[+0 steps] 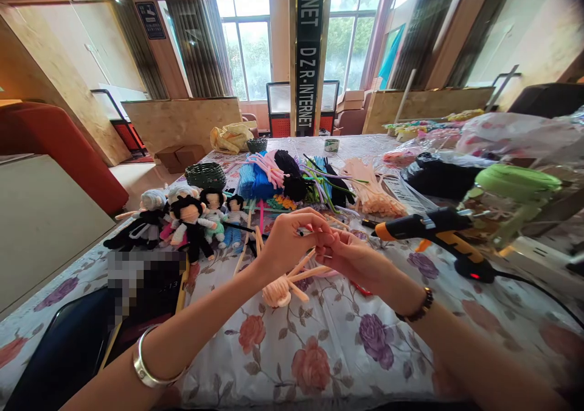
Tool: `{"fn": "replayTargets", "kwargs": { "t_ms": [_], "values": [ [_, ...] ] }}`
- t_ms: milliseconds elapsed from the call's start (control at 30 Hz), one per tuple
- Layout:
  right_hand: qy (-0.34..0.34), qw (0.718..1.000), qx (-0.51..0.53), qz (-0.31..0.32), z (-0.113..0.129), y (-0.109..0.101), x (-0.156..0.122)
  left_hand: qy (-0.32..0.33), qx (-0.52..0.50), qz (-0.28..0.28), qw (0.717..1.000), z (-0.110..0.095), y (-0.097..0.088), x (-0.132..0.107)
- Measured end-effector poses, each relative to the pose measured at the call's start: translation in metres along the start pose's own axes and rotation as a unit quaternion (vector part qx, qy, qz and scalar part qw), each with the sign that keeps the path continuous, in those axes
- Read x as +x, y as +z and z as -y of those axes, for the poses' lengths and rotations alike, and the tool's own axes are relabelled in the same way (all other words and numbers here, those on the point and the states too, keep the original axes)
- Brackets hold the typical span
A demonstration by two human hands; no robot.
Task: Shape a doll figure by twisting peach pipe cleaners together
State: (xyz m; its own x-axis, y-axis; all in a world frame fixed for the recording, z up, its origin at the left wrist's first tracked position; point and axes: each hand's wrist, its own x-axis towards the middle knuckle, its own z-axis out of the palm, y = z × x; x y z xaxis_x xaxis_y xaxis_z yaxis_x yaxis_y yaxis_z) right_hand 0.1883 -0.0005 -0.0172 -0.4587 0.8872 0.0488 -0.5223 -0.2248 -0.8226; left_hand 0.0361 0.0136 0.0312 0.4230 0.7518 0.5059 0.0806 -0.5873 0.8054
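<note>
Peach chenille piece (pixel 276 292) lies crosswise, its stems (pixel 312 273) fanning rightward.

Left hand (pixel 296 241) and right hand (pixel 353 256) are meeting at the fingertips over a floral tablecloth (pixel 269 371), a coiled peach piece (pixel 276 292) lying at their seven o'clock, dolls (pixel 188 221) crowding nine o'clock, fuzzy stem bundles (pixel 294 183) spreading at twelve, a black-and-orange glue gun (pixel 410 224) resting at three.

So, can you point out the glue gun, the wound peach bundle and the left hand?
Glue gun (pixel 438 221): head view, on its black body.
Wound peach bundle (pixel 275 292): head view, on its ridged side.
Left hand (pixel 292 233): head view, on its back.
</note>
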Motion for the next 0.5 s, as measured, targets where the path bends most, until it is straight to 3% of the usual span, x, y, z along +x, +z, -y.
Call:
{"fn": "replayTargets", "kwargs": {
  "t_ms": [167,333,500],
  "values": [
    [0.013,1.000,-0.011,0.005,-0.001,0.002,-0.002,-0.007,0.010,0.050,0.999,-0.003,-0.005,-0.001],
    [0.020,0.999,-0.031,0.014,-0.004,0.003,-0.003,-0.094,-0.045,0.072,0.992,-0.004,-0.007,-0.004],
    [0.032,0.998,-0.050,0.031,-0.005,0.004,-0.003,-0.136,-0.078,0.031,0.987,0.004,-0.012,-0.005]
  ]
}}
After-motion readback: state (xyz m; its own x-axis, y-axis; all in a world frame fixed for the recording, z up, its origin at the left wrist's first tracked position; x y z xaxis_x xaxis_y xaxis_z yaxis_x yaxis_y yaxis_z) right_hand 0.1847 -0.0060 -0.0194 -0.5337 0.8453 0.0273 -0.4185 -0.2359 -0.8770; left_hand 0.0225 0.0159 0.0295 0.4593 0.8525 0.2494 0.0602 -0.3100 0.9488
